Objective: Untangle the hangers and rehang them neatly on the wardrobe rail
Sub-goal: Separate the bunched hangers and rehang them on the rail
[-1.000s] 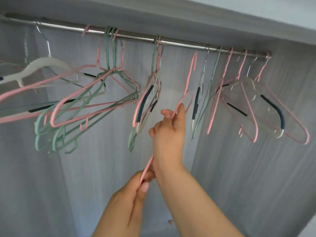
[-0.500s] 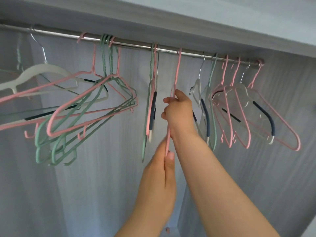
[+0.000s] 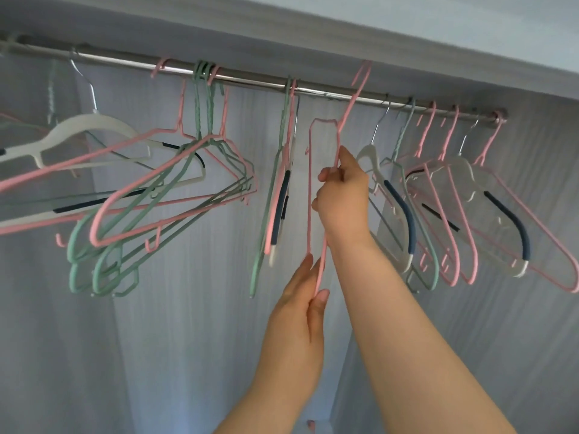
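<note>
A steel wardrobe rail [image 3: 250,80] runs across the top. I hold a pink wire hanger [image 3: 326,130] edge-on in the gap at its middle, its hook tip just above the rail. My right hand [image 3: 343,195] grips the hanger's upper shoulder. My left hand [image 3: 308,296] pinches its lower end between thumb and fingers. A tangled bunch of pink and green hangers [image 3: 150,195] hangs crookedly at the left. Two narrow hangers [image 3: 282,183] hang straight just left of my hands. A row of pink, clear and green hangers [image 3: 454,208] hangs at the right.
A white hanger [image 3: 84,130] on a metal hook hangs at the far left, caught in the tangle. The grey wardrobe back panel [image 3: 188,339] lies behind everything, and the wardrobe's top board [image 3: 313,42] sits close above the rail.
Both hands have raised the pink hanger: one second ago its hook was below the rail, now its tip stands level with or just above the rail. My left hand moved up with it.
</note>
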{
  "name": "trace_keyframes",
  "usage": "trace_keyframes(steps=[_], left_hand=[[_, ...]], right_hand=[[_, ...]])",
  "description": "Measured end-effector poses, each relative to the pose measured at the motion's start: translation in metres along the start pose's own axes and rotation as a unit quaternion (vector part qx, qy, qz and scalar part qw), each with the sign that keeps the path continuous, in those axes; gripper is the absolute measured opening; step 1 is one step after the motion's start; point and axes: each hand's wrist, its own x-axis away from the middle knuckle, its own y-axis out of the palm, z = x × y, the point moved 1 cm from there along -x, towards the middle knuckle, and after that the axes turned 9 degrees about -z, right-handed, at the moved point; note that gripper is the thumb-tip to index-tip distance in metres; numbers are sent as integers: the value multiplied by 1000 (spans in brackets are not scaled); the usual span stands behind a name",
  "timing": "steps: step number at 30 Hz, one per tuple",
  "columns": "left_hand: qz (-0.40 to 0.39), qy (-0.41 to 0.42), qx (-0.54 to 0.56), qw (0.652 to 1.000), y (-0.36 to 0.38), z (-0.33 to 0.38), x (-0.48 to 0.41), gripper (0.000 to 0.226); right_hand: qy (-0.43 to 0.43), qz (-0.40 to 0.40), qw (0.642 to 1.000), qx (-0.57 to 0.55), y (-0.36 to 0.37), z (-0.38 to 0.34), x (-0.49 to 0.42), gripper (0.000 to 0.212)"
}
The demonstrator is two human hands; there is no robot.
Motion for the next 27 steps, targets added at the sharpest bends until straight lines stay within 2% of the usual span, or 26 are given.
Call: trace_keyframes(steps=[3,8,10,12,14,16,19,21,22,24,27], left_hand=[[2,-3,-11,1000,1,2,-13,42],[9,-7,-35,999,4,2,-26,41],[11,-6,-57,998,5,1,-20,40],[25,-12,-87,996,4,1,-12,40],[46,-6,-111,993,2,3,-7,40],[69,8,-119,990,-1,9,-8,38],[101,24,-108,989,-3,20,-8,34],[118,54,-111,985,-5,27,-3,29],[125,76,-127,981,-8,31,0,27],[146,119,-174,966,-16,40,6,24],[215,156,-231,936,-32,55,11,24]], right_hand=[[22,-9,1000,-12,-3,-5,-12,57],[74,-57,988,-121,-13,-11,-29,50],[90,-66,987,-114,-17,-7,-32,44],[97,-49,992,-66,-19,2,-32,33],[86,-16,996,8,-23,13,-31,47],[82,-22,996,27,-27,17,-28,56],[82,-33,994,56,-30,18,-23,46],[83,-36,980,175,-31,20,-19,45],[69,-39,968,238,-33,20,-16,52],[-22,-31,941,335,-35,10,-4,59],[-188,-47,896,399,-31,-14,15,48]])
